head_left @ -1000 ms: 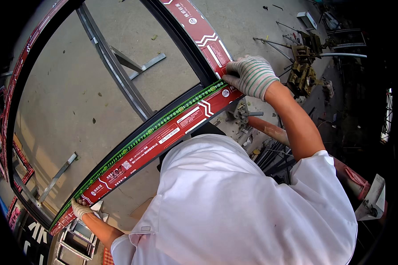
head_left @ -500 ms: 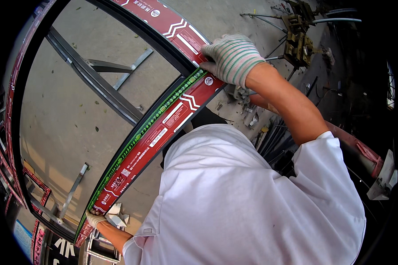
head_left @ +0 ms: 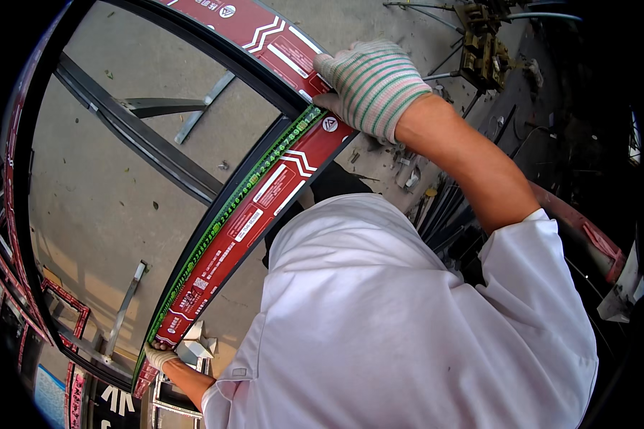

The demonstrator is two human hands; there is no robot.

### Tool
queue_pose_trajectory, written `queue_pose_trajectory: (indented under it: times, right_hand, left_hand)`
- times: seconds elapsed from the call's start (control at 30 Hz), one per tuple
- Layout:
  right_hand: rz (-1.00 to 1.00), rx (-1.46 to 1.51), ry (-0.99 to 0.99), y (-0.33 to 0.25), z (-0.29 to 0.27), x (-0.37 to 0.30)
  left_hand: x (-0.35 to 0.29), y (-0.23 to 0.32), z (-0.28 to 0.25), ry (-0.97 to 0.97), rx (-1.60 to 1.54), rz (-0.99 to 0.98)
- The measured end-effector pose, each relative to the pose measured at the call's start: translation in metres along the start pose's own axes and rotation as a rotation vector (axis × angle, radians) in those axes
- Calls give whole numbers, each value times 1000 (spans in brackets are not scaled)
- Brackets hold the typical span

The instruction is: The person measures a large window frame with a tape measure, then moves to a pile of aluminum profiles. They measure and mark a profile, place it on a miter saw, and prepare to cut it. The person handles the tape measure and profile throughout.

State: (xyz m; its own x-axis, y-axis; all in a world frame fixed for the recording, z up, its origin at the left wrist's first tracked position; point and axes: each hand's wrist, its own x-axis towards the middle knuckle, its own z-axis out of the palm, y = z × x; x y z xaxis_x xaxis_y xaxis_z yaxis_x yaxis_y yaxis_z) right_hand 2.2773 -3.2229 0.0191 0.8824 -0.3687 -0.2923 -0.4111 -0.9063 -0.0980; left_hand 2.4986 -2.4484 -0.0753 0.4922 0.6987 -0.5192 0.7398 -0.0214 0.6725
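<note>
A green tape measure (head_left: pixel 217 229) lies stretched along the near side of a large window or door frame (head_left: pixel 265 189), which is black and covered with red printed film. Far up at the frame's corner, my right hand (head_left: pixel 372 89), in a white glove with green and pink stripes, is closed over one end of the tape; its grip hides whatever sits under the palm. Low on the left, my gloved left hand (head_left: pixel 162 355) curls round the frame's edge beside the tape's other stretch. Its fingertips are small and partly hidden. The tape rests against the inner edge.
Inside the frame opening, metal bars (head_left: pixel 136 121) show below, by the concrete floor (head_left: pixel 100 214). More red-filmed frames (head_left: pixel 68 307) stand at the left. White blocks (head_left: pixel 197 347) lie beside my left hand. A dark metal machine (head_left: pixel 483 61) and scattered profiles (head_left: pixel 447 214) are at the right.
The frame's upper part and my right hand have shifted slightly left and up in the picture, while my left hand appears slightly further right. Both hands keep their places on the frame and tape.
</note>
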Motion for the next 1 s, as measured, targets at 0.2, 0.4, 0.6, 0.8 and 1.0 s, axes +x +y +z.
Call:
queue_pose_trajectory:
  times: [0.2,0.4,0.6,0.8,1.0]
  right_hand:
    - [1,16,-87,0,-3,4]
    - [-5,-15,-97,0,4,8]
    - [9,-24,-95,-2,8,8]
    - [-1,-36,-90,0,5,8]
    - [19,-25,-104,-2,4,10]
  left_hand:
    - [6,0,-3,4,32,-9]
    - [7,1,-4,-17,28,-29]
    - [0,6,-8,-51,15,-66]
    - [5,6,-3,-30,43,-60]
    - [4,4,-2,-15,39,-49]
